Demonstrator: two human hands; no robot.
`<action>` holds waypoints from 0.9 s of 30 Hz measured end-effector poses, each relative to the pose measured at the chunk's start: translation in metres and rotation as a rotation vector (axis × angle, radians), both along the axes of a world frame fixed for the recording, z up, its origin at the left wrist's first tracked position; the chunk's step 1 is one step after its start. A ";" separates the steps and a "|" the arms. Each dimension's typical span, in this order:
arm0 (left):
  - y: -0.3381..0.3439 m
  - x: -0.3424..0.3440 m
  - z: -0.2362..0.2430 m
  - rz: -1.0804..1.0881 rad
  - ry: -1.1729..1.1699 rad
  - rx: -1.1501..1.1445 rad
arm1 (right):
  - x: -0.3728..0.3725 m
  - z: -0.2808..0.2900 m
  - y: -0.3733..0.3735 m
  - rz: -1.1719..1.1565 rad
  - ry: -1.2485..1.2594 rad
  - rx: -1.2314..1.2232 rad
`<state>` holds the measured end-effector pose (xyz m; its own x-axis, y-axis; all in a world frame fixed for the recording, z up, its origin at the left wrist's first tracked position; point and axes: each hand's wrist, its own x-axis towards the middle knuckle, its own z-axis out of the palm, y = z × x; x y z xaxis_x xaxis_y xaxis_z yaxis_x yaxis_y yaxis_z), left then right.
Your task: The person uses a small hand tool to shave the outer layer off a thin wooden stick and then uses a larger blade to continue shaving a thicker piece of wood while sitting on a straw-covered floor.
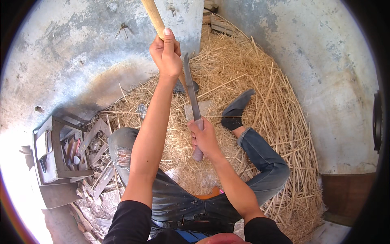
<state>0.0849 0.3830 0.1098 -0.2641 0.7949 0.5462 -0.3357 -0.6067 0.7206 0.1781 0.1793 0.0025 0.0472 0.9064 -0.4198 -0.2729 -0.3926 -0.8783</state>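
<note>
My left hand point(165, 57) is closed round a pale wooden pole point(153, 17), thumb laid along it, with my arm stretched far forward. The pole runs past the top edge of the picture; its lower part slants down behind the blade. In my right hand point(205, 139) is a machete point(191, 87), gripped by its greyish-pink handle. Its long dark blade points up and away from me, close beside the pole's lower part. Whether blade and pole touch, I cannot tell.
Pale straw and shavings point(268, 122) cover the floor between my bent legs in jeans point(264, 162). A dark shoe point(238, 106) rests on them at right. Left stands a wooden box frame point(57, 162) holding scraps, with wood offcuts point(103, 179) beside it. Weathered walls point(101, 36) enclose the space.
</note>
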 end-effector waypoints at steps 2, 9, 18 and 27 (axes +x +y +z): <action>0.000 -0.001 0.000 -0.010 -0.005 -0.006 | 0.005 0.016 -0.002 0.042 0.160 -0.023; 0.000 -0.005 0.000 0.001 -0.002 -0.014 | 0.013 0.027 -0.010 0.068 0.274 -0.049; 0.006 -0.021 -0.002 -0.237 -0.090 -0.033 | 0.012 -0.012 -0.009 0.025 0.134 -0.290; 0.000 -0.022 0.001 -0.315 -0.068 -0.041 | -0.005 0.030 -0.021 0.083 -0.099 -0.046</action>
